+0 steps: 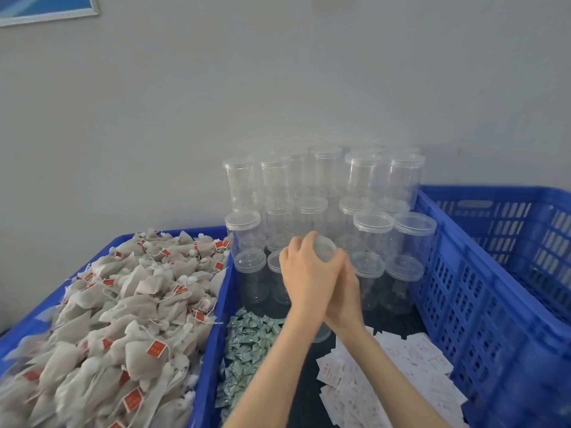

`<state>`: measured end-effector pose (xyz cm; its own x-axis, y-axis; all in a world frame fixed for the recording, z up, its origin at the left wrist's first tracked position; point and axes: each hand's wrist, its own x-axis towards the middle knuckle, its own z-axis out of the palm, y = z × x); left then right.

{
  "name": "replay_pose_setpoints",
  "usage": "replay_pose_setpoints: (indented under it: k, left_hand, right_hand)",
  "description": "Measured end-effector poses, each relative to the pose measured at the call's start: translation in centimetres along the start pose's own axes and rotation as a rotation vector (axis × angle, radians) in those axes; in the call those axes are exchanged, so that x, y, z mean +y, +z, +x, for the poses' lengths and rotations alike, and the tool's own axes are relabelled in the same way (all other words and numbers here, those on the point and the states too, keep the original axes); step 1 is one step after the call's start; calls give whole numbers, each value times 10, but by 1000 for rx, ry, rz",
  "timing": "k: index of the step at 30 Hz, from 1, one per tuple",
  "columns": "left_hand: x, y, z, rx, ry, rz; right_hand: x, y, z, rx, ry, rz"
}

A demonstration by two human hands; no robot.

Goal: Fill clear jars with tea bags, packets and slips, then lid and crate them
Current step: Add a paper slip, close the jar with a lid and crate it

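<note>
I hold one clear jar over the dark tabletop, in front of the jar stack. My left hand grips its lid end from above, fingers curled round the rim. Partly hidden under the left, my right hand holds the jar's body. The jar's base shows below my wrists. A heap of tea bags with red tags fills the blue bin on the left. Green packets lie in a pile near my left forearm. White slips lie under my right forearm.
Several lidded empty clear jars are stacked in tiers against the grey wall. A blue slatted crate stands on the right, its inside mostly out of view. The tea bag bin's rim borders the packets.
</note>
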<state>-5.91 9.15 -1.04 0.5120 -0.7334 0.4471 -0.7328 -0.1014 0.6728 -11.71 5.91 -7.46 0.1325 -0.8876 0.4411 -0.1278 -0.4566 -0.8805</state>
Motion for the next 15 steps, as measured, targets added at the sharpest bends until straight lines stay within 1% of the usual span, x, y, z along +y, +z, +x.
replay_pose_setpoints:
  k: [1, 2, 4, 5, 6, 7, 8, 9, 11, 15]
  left_hand:
    - [2, 3, -5, -10, -34, 3]
    - [1, 4, -5, -96, -44, -28]
    - [-6, -8, 0, -374, -40, -141]
    - [-12, -18, 3, -515, 7, -155]
    - [-21, -29, 7, -616, 89, -127]
    - [-29, -39, 10, -678, 167, -87]
    - [-35, -48, 12, -709, 215, -52]
    - [-40, -55, 13, -726, 227, -28]
    - [-47, -59, 16, -762, 214, -41]
    - [-44, -51, 11, -869, 218, -120]
  right_hand:
    - [1, 2, -6, 29, -2, 19]
    - [3, 1, -10, 32, 0, 16]
    - [7, -10, -11, -13, 7, -22]
    - [10, -17, -11, -41, 12, -24]
    - [13, -25, -11, -67, 16, -25]
    - [14, -31, -13, -103, 20, -31]
    - [12, -35, -15, -149, 22, -40]
    - [11, -37, -18, -198, 26, -47]
    - [8, -38, -22, -272, 49, -55]
    - [6, -35, -29, -334, 99, -66]
